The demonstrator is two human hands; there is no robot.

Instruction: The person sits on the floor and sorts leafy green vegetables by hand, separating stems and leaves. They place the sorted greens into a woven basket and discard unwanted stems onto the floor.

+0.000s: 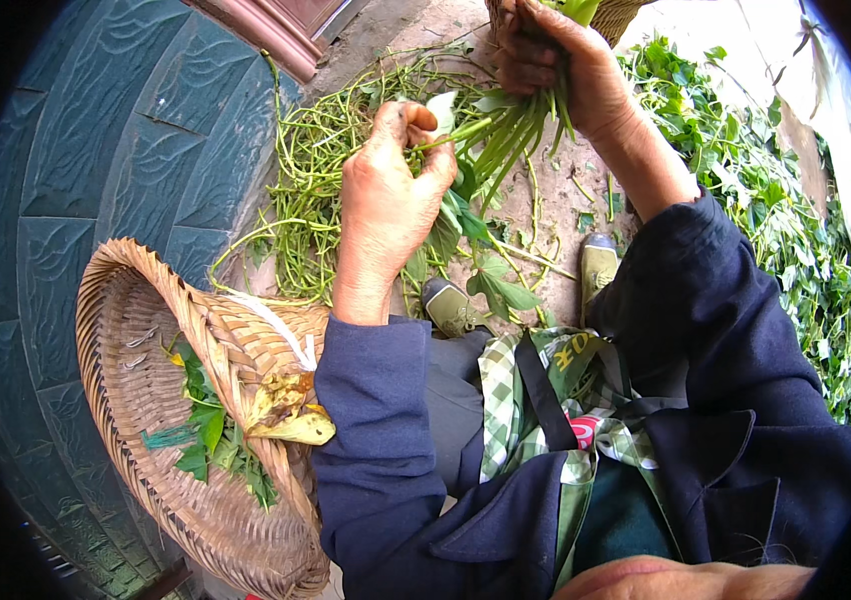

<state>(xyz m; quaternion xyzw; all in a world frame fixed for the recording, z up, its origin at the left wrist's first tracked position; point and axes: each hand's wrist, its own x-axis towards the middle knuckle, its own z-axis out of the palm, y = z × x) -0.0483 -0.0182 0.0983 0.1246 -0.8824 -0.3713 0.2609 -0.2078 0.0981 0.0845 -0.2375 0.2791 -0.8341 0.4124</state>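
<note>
Up at the top, my right hand (572,71) is closed round a bunch of green leaf stalks (519,139), whose stems fan out below the fist. My left hand (395,195) faces it from the left, thumb and fingers pinching a single green stem that runs towards the bunch. A pale leaf underside (442,111) shows by the left fingertips. Broad green leaves (500,289) hang under the two hands. Dark stains mark the fingers of both hands.
Stripped vines (313,180) lie heaped at the left, and leafy vines (785,225) along the right. A woven basket (125,465) with some leaves stands by my left arm, near a blue-green tiled wall (65,172). Another woven basket (617,19) shows at the top. My shoes (452,306) are below.
</note>
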